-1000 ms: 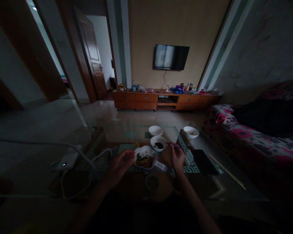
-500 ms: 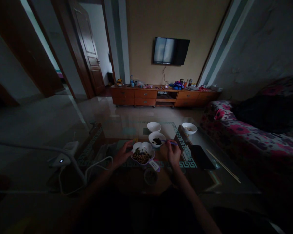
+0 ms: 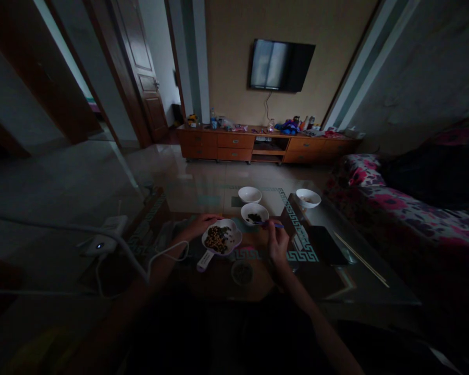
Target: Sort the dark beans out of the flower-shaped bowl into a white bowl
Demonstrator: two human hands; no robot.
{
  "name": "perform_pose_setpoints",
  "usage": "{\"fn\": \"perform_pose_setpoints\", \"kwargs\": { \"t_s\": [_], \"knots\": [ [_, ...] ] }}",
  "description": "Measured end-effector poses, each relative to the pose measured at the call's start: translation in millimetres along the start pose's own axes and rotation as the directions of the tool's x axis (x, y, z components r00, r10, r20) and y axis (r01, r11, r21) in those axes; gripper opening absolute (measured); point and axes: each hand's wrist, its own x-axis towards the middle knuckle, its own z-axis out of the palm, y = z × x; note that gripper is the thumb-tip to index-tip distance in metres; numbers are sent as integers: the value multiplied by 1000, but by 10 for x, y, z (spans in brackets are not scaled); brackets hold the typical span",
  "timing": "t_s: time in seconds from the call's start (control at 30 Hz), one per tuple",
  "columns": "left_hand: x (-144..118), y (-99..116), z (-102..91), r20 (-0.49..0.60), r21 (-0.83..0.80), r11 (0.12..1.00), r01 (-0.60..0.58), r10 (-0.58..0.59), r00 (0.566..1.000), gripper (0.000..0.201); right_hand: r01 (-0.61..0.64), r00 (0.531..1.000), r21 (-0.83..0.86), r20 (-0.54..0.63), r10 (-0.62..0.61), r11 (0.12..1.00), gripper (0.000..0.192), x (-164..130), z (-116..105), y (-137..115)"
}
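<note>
My left hand [image 3: 204, 224] is closed on the far left rim of a scalloped white bowl [image 3: 234, 240] with a short labelled handle [image 3: 205, 260]. Brown beans or nuts and dark green bits lie in it; the handle points toward me and to the left. My right hand [image 3: 278, 241] pinches a thin purple spoon [image 3: 275, 225], its far end in a round white bowl [image 3: 255, 207] of dark food; the spoon's head is hard to make out. Behind stands another white bowl [image 3: 250, 195]. A small round container [image 3: 242, 273] sits nearest me.
On the glass table [image 3: 398, 297], a third round white bowl [image 3: 308, 198] stands at the right, near a dark flat object [image 3: 327, 245] and wooden chopsticks [image 3: 361, 259]. At the left are a white device [image 3: 105, 237] and cables. A flowered sofa [image 3: 418, 213] borders the right side.
The scalloped bowl has turned so its handle swung from lower right to lower left, and it shifted slightly left. My left hand moved to its far rim. The spoon stays at the round bowl.
</note>
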Motion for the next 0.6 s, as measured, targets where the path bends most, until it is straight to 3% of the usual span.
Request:
{"fn": "perform_pose_setpoints", "kwargs": {
  "t_s": [0.1, 0.33, 0.47, 0.6],
  "knots": [
    [73, -50, 98, 13, -22, 1000, 6, -6, 1000, 52, 78, 995, -28, 72, -76, 997, 41, -74, 55, -92],
    [208, -94, 348, -178, -70, 997, -40, 27, 984, 55, 355, 909, -3, 235, -344, 935, 25, 29, 411, -332],
    [185, -86, 420, -331, -174, 984, -37, -23, 943, 74, 387, 862, 22, 345, -371, 922, 22, 58, 477, -340],
    [120, -59, 404, -373, -169, 984, -62, -6, 928, 81, 376, 857, 2, 381, -348, 927, 26, 2, 365, -329]
  ]
}}
